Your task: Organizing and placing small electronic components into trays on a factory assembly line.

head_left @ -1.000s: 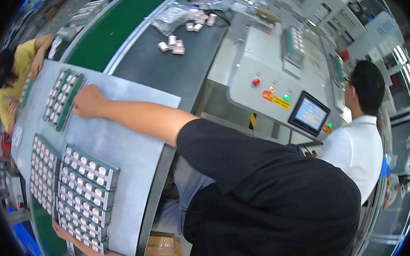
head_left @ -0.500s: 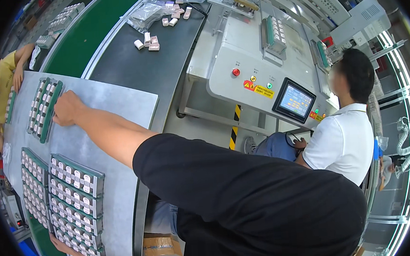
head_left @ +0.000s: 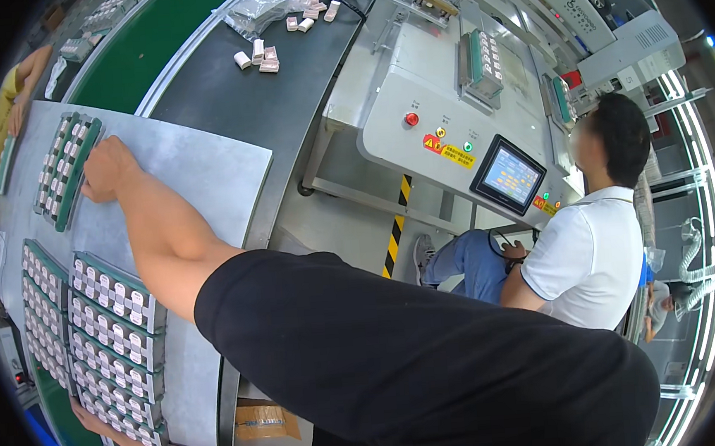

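Observation:
My right hand (head_left: 111,170) reaches across to the far left of the grey metal table (head_left: 180,181). Its fingers are curled against the right edge of a green tray (head_left: 65,212), part of a small group holding rows of small white-and-pink pieces. Nearer me stand two columns of similar trays, a right-hand column (head_left: 116,327) and a left-hand column (head_left: 45,315). At the front end of these columns lies my left hand (head_left: 87,417), its forearm running along the lower edge. The trays hide most of its fingers.
Loose white-and-pink pieces (head_left: 268,66) and plastic bags (head_left: 260,14) lie on the dark bench behind. A machine with a touchscreen (head_left: 507,175) stands right, a seated person in a white shirt (head_left: 595,248) beside it. A co-worker's arm (head_left: 21,101) reaches in far left.
The whole view has shifted slightly, so table and trays sit a little farther left and higher. My right hand stays by the same green tray, its elbow more bent.

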Action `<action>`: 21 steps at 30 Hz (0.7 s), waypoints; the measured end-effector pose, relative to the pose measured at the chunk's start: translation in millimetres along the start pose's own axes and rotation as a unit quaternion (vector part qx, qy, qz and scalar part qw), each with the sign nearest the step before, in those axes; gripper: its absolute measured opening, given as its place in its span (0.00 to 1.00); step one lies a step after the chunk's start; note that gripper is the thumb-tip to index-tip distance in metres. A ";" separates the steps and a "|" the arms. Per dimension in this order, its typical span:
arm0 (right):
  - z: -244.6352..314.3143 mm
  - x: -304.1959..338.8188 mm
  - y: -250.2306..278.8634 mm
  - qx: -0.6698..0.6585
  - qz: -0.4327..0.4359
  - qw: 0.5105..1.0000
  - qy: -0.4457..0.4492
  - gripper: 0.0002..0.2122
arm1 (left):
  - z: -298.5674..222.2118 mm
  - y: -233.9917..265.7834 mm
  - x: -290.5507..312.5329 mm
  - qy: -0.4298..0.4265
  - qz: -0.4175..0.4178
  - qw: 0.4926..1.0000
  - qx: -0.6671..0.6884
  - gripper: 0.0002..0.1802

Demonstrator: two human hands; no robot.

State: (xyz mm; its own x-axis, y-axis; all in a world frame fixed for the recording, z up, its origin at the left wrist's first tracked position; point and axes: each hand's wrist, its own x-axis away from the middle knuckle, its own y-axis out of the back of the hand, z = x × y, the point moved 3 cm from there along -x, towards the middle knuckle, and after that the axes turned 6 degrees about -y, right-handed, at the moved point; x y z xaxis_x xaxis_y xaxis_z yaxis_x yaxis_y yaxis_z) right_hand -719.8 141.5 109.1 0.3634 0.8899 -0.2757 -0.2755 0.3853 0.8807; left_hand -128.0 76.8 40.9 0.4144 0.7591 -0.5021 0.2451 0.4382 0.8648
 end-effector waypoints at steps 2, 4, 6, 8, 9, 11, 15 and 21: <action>-1.3 -3.6 -5.4 0.001 0.005 1.000 -0.001 0.17 | -1.0 3.1 -0.5 -0.025 -0.007 1.000 -0.006 0.26; 9.8 2.2 -16.0 -0.006 0.013 1.000 0.006 0.17 | 16.8 14.4 9.5 0.055 0.016 0.998 0.030 0.25; -2.5 -8.7 -18.4 0.003 0.010 1.000 -0.006 0.17 | 5.1 6.9 -2.8 0.122 0.033 0.988 0.083 0.24; -4.5 -9.4 -25.4 0.007 0.011 1.000 -0.012 0.17 | -6.1 6.9 -3.0 0.019 0.005 1.000 -0.001 0.24; -7.2 -8.9 -28.4 0.010 0.012 1.000 -0.015 0.17 | -8.7 7.4 -3.5 0.014 -0.006 1.000 0.014 0.24; -9.4 -9.0 -32.4 0.013 0.012 1.000 -0.020 0.17 | -14.4 6.0 -1.1 0.027 0.001 1.000 0.010 0.25; -7.1 -4.5 -38.3 0.013 0.012 1.000 -0.022 0.17 | 0.8 8.6 2.6 0.013 0.011 1.000 -0.026 0.26; -10.7 -8.1 -45.5 0.014 0.012 0.999 -0.034 0.17 | 19.6 4.9 7.3 0.016 0.018 1.000 -0.008 0.26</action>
State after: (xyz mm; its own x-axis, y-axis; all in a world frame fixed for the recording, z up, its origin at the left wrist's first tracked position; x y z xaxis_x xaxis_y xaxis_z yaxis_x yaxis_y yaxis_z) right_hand -719.8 119.4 67.2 0.4168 0.8800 -0.2275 -0.2600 0.3553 0.8979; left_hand -106.5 75.1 41.4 0.3939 0.7901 -0.4697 0.2169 0.4167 0.8828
